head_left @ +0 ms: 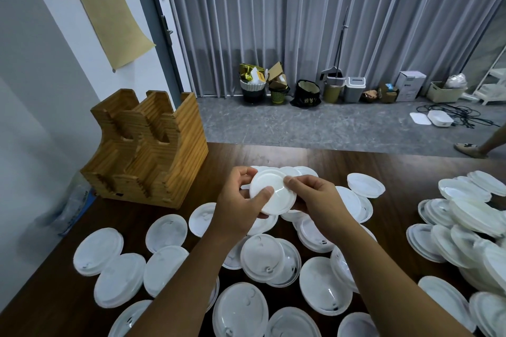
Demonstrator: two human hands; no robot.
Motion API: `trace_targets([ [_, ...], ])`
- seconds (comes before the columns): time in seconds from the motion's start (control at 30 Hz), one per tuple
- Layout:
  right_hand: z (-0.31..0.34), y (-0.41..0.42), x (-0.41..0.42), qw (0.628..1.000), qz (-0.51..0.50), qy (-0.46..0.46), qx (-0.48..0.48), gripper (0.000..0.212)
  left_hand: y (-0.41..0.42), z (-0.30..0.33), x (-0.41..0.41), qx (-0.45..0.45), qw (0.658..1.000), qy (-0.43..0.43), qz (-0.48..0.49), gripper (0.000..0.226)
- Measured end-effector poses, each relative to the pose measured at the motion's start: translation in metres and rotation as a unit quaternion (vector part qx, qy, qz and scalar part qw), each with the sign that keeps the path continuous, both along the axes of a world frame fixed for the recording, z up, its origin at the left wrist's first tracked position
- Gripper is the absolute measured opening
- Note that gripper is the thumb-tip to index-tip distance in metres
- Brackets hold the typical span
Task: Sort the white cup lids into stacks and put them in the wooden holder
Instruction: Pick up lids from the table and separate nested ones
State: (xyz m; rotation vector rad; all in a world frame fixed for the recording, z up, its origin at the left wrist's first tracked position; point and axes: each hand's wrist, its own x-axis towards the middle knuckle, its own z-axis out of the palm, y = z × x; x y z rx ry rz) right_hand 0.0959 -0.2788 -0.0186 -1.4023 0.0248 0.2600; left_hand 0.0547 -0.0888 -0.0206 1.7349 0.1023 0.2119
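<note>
Above the middle of the dark wooden table I hold a small stack of white cup lids with both hands. My left hand grips its left edge, thumb lying across the top lid. My right hand pinches its right edge with thumb and fingers. Several loose white lids lie scattered over the table below my arms. The wooden holder stands at the table's back left; the slots I can see hold no lids.
A heap of overlapping lids fills the table's right side. A clear plastic bag lies beside the holder at the left edge. Beyond the table are grey floor, curtains, bins and boxes. A person's foot shows at far right.
</note>
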Motion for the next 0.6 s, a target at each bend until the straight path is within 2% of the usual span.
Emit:
trace_targets([
  [0.27, 0.000, 0.001, -0.002, 0.999, 0.033, 0.031, -0.018, 0.022, 0.013, -0.003, 0.007, -0.018, 1.000, 0.023, -0.001, 0.041],
  [0.37, -0.002, 0.003, -0.002, 0.999, 0.025, 0.045, -0.013, 0.023, 0.019, -0.004, 0.009, -0.001, 0.999, 0.032, -0.017, 0.032],
  [0.47, -0.006, 0.000, 0.001, 0.999, -0.003, 0.048, -0.009, 0.023, 0.036, 0.000, 0.012, -0.048, 0.998, 0.040, 0.016, 0.022],
  [0.5, -0.007, -0.001, 0.002, 0.999, -0.010, 0.047, -0.013, 0.023, 0.048, 0.001, 0.013, -0.021, 0.997, 0.036, 0.061, 0.023],
  [0.6, -0.008, -0.003, 0.003, 0.999, -0.014, 0.042, -0.028, 0.022, 0.088, -0.010, 0.013, 0.212, 0.962, 0.054, 0.162, 0.020],
])
